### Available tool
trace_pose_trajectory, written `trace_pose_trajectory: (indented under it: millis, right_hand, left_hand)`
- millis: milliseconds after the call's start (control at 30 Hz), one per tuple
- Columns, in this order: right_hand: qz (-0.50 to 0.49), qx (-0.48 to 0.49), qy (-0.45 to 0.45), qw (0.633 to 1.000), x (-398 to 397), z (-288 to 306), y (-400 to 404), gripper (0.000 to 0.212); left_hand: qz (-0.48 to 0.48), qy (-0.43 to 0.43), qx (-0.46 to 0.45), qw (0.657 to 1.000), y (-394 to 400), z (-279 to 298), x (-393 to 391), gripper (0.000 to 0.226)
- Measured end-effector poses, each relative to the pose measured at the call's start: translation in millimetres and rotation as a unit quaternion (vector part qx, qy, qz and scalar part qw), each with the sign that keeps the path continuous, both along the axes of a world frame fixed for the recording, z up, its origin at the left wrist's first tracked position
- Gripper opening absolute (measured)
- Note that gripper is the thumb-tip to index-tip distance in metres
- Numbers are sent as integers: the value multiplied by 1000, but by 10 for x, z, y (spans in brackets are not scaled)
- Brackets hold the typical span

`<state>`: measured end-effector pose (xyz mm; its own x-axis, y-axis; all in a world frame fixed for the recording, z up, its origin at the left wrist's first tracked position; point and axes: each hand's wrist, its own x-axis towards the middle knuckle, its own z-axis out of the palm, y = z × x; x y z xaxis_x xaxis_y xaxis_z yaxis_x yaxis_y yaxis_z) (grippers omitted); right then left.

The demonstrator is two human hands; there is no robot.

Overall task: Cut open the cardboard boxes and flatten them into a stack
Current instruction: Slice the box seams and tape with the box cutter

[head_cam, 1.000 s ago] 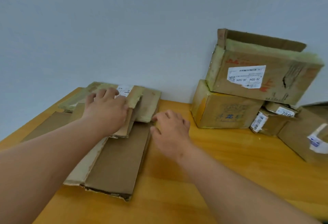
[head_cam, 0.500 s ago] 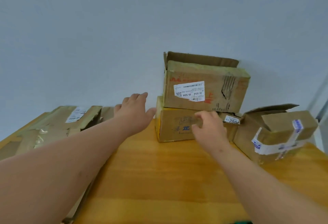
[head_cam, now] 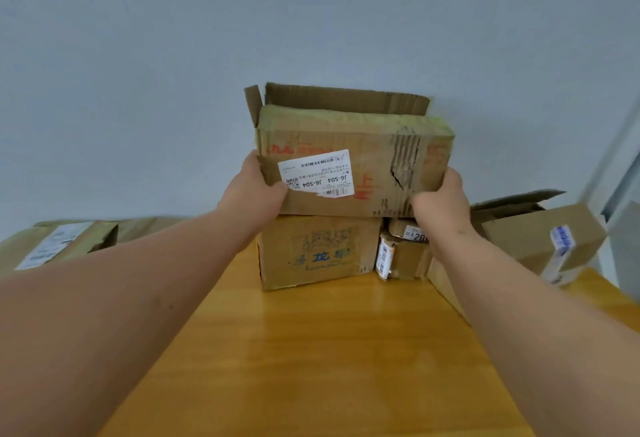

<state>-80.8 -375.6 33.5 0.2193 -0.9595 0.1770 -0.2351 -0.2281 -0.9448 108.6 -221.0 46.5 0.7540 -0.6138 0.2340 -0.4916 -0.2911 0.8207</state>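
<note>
A worn top box (head_cam: 367, 145) with a white label and open back flaps sits on a lower box (head_cam: 315, 253) against the wall. My left hand (head_cam: 254, 192) grips its lower left corner, thumb on the front face. My right hand (head_cam: 441, 202) grips its lower right corner. A small box (head_cam: 398, 256) with barcode labels lies beside the lower box, partly behind my right wrist. The flattened stack (head_cam: 59, 242) lies at the far left, behind my left forearm.
Another open box (head_cam: 540, 239) with blue and white tape stands at the right, near the table's right edge. The wooden table (head_cam: 311, 350) stretches toward me between my arms. A pale wall rises right behind the boxes.
My hands left the flattened stack, swung right and took hold of the top box at both lower corners. The view turned right with them.
</note>
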Motion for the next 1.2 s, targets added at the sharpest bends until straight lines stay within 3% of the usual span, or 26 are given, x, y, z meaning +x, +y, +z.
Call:
trace_pose_trajectory:
  millis: [300, 567, 700, 733, 833, 900, 1000, 1067, 1133, 1200]
  right_hand:
    - [80, -60, -87, 991, -394, 188, 535, 55]
    - [191, -40, -115, 974, -951, 411, 1465, 42]
    - [236, 17, -110, 965, -1174, 313, 1817, 24]
    - [236, 35, -100, 966, -1212, 278, 1889, 30]
    - [237, 84, -64, 966, -1309, 127, 2049, 85]
    - [236, 109, -47, 965, -1361, -3, 2123, 99]
    - [236, 129, -2, 963, -1399, -249, 2188, 75]
    - [223, 139, 36, 964, -1390, -433, 2231, 61]
    - [213, 144, 56, 965, -1367, -579, 2240, 44]
    - [207, 134, 72, 966, -1357, -648, 2239, 28]
  left_hand:
    - [50, -77, -60, 994, 508, 432, -268, 70]
    - [54, -91, -45, 993, 1550, 616, -652, 50]
    - [73, -103, 26, 992, 2017, 543, -805, 37]
    - [78, -103, 52, 990, 2106, 508, -838, 41]
    - [83, -102, 146, 981, 2323, 356, -908, 66]
    - [74, -99, 195, 973, 2439, 220, -950, 77]
    - [23, -89, 254, 963, 2537, 11, -1066, 74]
    - [-5, -107, 336, 936, 2561, -129, -1122, 77]
    - [-8, -193, 422, 886, 2563, -233, -1151, 78]
    - [-10, -299, 443, 845, 2527, -264, -1163, 66]
